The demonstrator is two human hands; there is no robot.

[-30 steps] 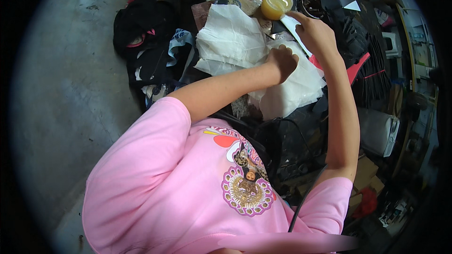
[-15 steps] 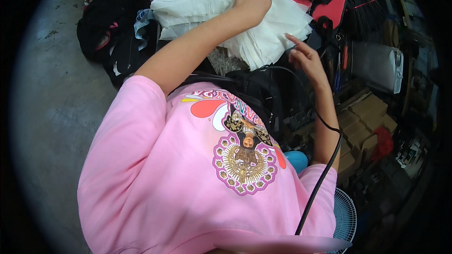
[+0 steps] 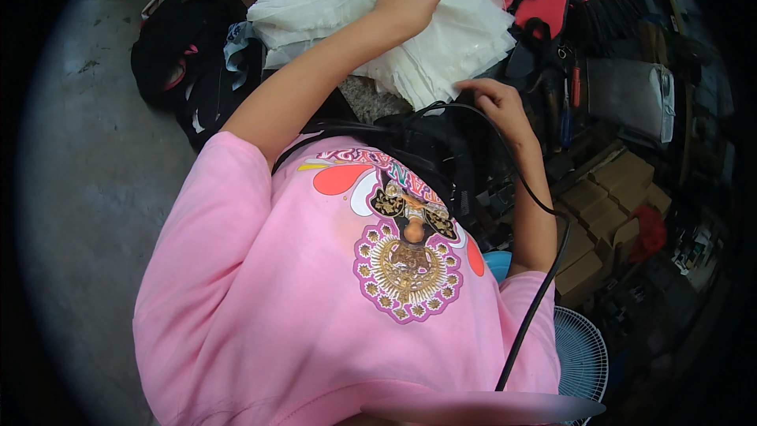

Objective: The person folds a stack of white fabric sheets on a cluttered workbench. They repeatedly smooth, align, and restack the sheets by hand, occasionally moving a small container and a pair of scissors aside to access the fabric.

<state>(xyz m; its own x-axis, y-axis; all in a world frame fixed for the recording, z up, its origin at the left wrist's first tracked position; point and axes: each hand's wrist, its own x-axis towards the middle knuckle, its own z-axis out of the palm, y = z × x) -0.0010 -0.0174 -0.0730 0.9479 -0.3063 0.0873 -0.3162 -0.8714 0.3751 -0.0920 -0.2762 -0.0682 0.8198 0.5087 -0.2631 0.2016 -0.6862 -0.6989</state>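
Concrete floor point(image 3: 87, 197) at far left; with left hand point(image 3: 412, 6) knuckled down — cannot tell the hidden fingers' grip — steady the thin white sheets point(image 3: 461, 43) beneath; with right hand point(image 3: 501, 109) part-open, forefinger outstretched by the near edge, touch lightly; mind the black cable point(image 3: 538, 301) alongside.

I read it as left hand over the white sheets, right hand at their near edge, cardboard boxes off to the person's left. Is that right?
Not quite: the cardboard boxes are off to the person's right, as the head view shows. The rest stands: the left hand is over the white sheets, the right hand at their near edge.
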